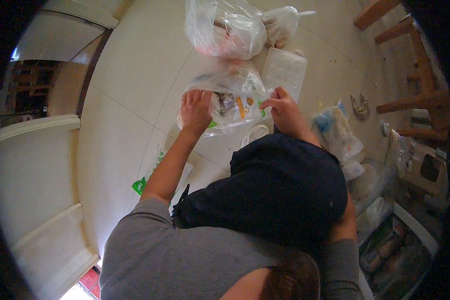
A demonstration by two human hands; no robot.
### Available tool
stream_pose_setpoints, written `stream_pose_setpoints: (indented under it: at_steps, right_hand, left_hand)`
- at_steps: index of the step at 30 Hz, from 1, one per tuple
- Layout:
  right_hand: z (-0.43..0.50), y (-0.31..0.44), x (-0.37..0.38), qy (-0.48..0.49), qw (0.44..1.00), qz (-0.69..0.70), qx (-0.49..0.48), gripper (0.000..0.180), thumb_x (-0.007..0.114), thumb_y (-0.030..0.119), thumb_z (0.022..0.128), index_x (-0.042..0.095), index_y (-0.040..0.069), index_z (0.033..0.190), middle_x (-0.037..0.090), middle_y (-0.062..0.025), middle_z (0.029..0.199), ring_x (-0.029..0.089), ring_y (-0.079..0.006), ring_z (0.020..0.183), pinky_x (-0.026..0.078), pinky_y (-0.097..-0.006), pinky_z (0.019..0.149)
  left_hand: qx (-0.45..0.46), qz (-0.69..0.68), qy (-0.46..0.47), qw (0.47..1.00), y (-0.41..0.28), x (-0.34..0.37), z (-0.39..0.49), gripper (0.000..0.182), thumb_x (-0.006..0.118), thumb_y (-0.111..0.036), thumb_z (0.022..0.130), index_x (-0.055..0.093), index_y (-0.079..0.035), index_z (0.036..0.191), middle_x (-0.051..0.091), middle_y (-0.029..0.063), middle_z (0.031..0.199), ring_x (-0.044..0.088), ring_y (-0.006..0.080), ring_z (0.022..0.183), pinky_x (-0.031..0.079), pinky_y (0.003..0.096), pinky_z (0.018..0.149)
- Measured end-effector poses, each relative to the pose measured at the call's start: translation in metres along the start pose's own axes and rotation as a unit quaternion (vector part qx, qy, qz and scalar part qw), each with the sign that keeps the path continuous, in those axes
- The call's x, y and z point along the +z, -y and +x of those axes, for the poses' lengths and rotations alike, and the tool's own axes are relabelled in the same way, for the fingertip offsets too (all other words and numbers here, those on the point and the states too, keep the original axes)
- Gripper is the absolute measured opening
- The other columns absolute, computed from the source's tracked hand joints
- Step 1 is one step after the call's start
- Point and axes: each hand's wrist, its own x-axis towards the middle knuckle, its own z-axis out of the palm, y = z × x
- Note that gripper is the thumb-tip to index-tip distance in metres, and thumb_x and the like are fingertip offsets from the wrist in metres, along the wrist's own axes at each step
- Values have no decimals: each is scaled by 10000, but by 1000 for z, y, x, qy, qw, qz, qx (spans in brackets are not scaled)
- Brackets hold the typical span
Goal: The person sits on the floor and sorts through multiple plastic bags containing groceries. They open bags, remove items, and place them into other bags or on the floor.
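Note:
Before me on the tiled floor lies a clear plastic bag (225, 78) around a printed food pouch (242, 107), which shows dark contents and pictures of food. My left hand (195, 108) lies over the bag's left side, its fingers bent and partly hidden by the film; whether it grips is unclear. At the right edge, my right hand (283, 107) pinches the plastic between thumb and fingers. White cord-like handles (255, 134) show just beyond my knee.
A full clear bag (228, 30) and a smaller knotted bag (283, 24) stand farther out. A translucent plastic tray (285, 71) lies beside them. Crumpled bags (337, 131) lie on the right, near wooden furniture legs (416, 105). A green-printed bag (139, 185) is under my left arm. White cabinetry (35, 161) borders the left.

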Motion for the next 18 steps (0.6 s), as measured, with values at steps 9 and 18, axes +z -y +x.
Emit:
stream_pose_setpoints:
  at_steps: [9, 18]
  right_hand:
    - [-4, -36, 35, -23, 957, -290, 12, 153, 665, 156, 799, 665, 138, 951, 539, -116, 970, 573, -290, 960, 505, -400, 752]
    - [0, -11, 19, -39, 977, -193, -81, 256, 687, 135, 789, 649, 138, 1043, 549, -105, 971, 583, -305, 951, 515, -410, 764]
  left_hand:
    - [109, -52, 208, 971, -56, -89, 2, 891, 815, -426, 634, 445, -24, 1337, 380, 161, 1441, 307, 398, 1355, 262, 532, 1103]
    - [-9, -142, 45, 989, -96, 46, 17, 626, 713, -297, 787, 496, 42, 1265, 545, 236, 1232, 516, 388, 1154, 435, 427, 973]
